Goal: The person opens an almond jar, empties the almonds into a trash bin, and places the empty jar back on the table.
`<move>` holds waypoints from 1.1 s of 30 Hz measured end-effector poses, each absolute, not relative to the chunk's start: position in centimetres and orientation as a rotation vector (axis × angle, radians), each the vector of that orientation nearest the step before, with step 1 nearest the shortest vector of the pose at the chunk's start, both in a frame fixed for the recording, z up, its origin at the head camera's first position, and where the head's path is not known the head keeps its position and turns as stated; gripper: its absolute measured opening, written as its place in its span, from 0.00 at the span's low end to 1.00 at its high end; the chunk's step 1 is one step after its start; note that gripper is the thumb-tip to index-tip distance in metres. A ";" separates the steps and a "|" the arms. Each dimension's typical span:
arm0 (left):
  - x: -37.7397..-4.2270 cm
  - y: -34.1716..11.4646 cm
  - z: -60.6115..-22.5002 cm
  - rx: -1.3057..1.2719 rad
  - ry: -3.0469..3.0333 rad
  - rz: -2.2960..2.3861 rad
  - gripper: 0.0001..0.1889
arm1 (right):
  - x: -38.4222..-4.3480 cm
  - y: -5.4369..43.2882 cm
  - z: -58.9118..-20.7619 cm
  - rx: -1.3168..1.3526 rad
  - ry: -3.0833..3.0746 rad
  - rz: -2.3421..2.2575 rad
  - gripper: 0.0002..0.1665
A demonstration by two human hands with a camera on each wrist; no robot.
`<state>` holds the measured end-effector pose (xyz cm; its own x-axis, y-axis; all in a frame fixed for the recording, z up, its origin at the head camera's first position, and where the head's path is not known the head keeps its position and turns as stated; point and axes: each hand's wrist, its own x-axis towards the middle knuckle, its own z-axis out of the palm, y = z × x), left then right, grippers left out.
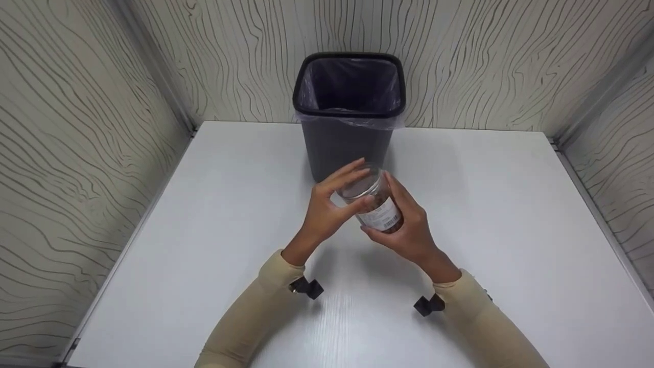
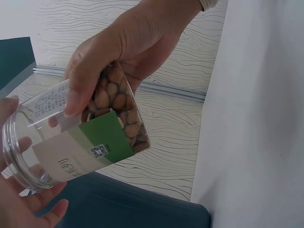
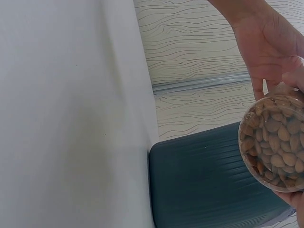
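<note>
A clear plastic jar (image 1: 379,215) of almonds (image 2: 114,95) is held tilted above the white table, in front of the bin. My right hand (image 1: 413,225) grips its body near the base, with thumb and fingers on opposite sides. Around the clear top end, my left hand (image 1: 324,212) curls its fingers and thumb at the ridged rim. A white and green label (image 2: 107,142) wraps the side in the left wrist view. The almonds have settled toward the base, visible through the bottom (image 3: 278,147) in the right wrist view.
A dark bin (image 1: 347,143) with a clear liner stands at the table's back edge, just beyond the hands. The white table (image 1: 214,230) is bounded by wood-grain patterned panels (image 1: 245,61) at the back and sides.
</note>
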<state>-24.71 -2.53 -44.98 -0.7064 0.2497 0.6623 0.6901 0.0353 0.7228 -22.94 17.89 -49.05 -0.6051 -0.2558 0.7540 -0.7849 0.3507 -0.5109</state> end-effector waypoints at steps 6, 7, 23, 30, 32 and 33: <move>-22.8 -2.5 -42.8 -0.894 -2.000 -1.714 0.23 | -22.9 17.8 -49.1 0.896 -2.049 1.209 0.65; -22.6 -2.5 -42.4 -0.888 -2.005 -1.718 0.22 | -22.9 17.8 -49.1 0.895 -2.048 1.209 0.65; -24.2 -2.5 -45.0 -0.865 -2.015 -1.630 0.24 | -22.5 17.5 -49.0 0.862 -2.073 1.219 0.63; -24.2 -2.4 -44.9 -0.865 -2.020 -1.626 0.24 | -22.6 17.5 -48.9 0.880 -2.053 1.224 0.63; -24.2 -2.4 -44.9 -0.866 -2.023 -1.626 0.24 | -22.7 17.6 -48.9 0.884 -2.047 1.225 0.64; -24.2 -2.4 -44.9 -0.867 -2.025 -1.625 0.24 | -22.7 17.6 -48.9 0.888 -2.045 1.223 0.64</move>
